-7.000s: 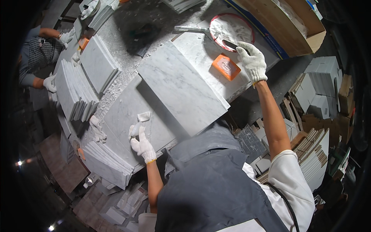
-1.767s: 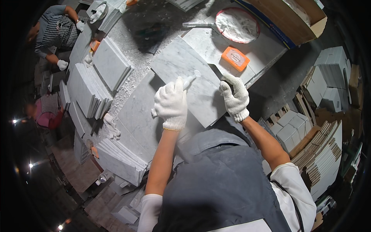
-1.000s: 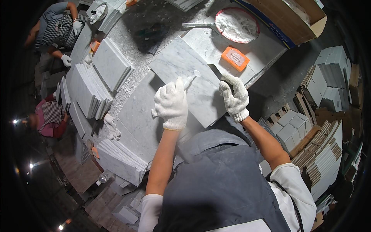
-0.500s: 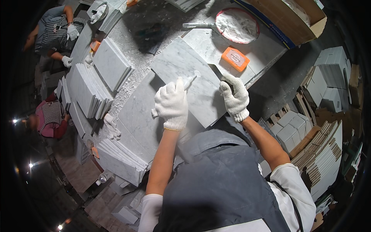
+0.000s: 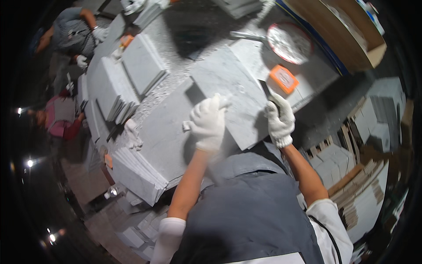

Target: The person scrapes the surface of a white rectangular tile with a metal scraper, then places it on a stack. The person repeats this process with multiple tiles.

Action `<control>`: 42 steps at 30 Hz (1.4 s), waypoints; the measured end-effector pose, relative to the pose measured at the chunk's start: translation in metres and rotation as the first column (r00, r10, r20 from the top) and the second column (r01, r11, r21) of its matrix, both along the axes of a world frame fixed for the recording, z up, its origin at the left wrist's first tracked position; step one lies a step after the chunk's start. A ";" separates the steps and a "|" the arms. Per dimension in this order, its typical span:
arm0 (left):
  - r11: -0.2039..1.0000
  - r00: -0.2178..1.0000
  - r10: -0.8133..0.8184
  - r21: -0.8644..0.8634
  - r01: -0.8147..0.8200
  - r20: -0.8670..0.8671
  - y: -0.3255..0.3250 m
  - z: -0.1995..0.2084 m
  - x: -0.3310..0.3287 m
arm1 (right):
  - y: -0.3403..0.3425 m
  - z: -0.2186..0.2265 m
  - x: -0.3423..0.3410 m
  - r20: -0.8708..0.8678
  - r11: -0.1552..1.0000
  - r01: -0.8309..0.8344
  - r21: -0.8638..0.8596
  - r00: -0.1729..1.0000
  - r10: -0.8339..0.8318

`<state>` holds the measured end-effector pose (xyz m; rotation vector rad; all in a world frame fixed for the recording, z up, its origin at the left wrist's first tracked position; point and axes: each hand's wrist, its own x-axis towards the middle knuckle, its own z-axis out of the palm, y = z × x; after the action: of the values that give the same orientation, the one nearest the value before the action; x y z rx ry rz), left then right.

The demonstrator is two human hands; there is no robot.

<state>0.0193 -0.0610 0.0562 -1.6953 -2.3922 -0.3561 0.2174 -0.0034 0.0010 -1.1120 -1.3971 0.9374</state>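
Note:
A grey-veined white stone tile [image 5: 228, 77] lies across a larger pale slab on the bench. Over its left edge my gloved left hand [image 5: 209, 123] is closed, with a small pale tool [image 5: 224, 103] showing at the fingertips; motion blur hides its kind. At the tile's right edge, my gloved right hand [image 5: 280, 119] is curled round a dark, flat, blade-like strip [image 5: 264, 89] that points up and away. Beyond that hand rests an orange block-shaped pack [image 5: 284, 79] with a pale label. A red-rimmed round pan [image 5: 269, 37] of white paste or powder stands farther back.
Stacked tiles [image 5: 145, 64] and a crumpled white glove [image 5: 132, 134] sit on the left. An open cardboard box [image 5: 347, 53] stands at the back right. Two co-workers are at the left, one in a pink top [image 5: 61, 115]. White cartons [image 5: 332, 163] are at the right.
The whole view has shifted, so the bench appears farther right. My left hand has drawn back from the whitish smear on the tile, which looks fainter. The dark strip in my right hand shows more.

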 end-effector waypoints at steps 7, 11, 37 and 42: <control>0.954 0.723 0.188 0.050 -0.294 0.664 -0.040 0.000 -0.031 | 0.002 -0.019 0.006 0.153 1.000 0.016 0.008 0.988 -0.017; 0.911 0.369 0.229 -0.065 -0.406 0.901 -0.036 -0.012 -0.056 | 0.004 -0.023 0.010 0.032 0.964 0.014 -0.265 0.999 -0.006; 0.930 0.855 0.194 0.187 -0.315 0.480 -0.081 -0.047 -0.094 | 0.008 -0.010 -0.001 0.042 0.956 0.013 -0.292 0.999 0.000; 0.859 0.940 0.115 0.443 -0.256 0.321 -0.111 -0.012 -0.078 | 0.013 -0.037 0.002 -0.027 0.987 -0.065 -0.144 0.998 0.062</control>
<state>-0.0591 -0.1716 0.0446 -1.2405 -2.3526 -1.1234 0.2194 0.0099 -0.0355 -1.1672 -1.3702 1.1085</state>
